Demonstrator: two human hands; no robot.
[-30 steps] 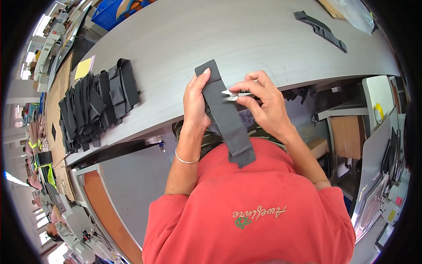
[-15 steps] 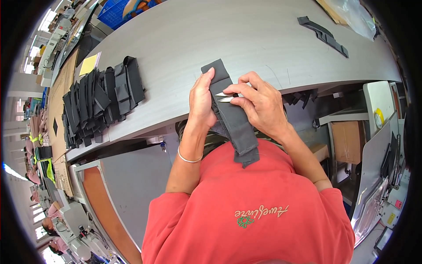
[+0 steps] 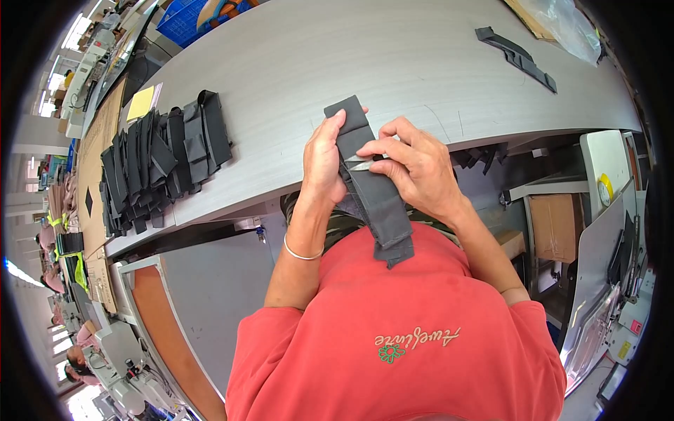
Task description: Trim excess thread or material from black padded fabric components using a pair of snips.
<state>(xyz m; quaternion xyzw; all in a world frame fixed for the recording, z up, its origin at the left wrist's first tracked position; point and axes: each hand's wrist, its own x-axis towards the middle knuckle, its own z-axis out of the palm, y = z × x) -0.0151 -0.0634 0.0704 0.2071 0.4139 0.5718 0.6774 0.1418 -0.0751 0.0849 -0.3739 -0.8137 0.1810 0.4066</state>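
A dark grey fabric strip (image 3: pixel 380 198) slants from above my left hand down toward my red shirt. My left hand (image 3: pixel 325 163) grips its left edge, thumb on top near the upper end and fingers behind. Thread snips (image 3: pixel 360 165) are pinched between the thumb and fingers of my right hand (image 3: pixel 420 165). Their pointed blades lie over the strip and aim left toward my left hand; my fingers cover the rest of the tool. The strip's lower end hangs in front of my shirt, a frayed tip showing.
Dark fabric strips (image 3: pixel 161 154) lie stacked on the grey table (image 3: pixel 302 63) at left, beside a yellow pad (image 3: pixel 143 103). Another strip (image 3: pixel 516 58) lies far right near a clear plastic bag (image 3: pixel 565 28). A blue basket (image 3: pixel 184 22) stands at the back; a cardboard box (image 3: pixel 554 226) sits under the table.
The snips' blades have come closer together and sit slightly lower on the strip. The strip and my left hand have shifted only a little.
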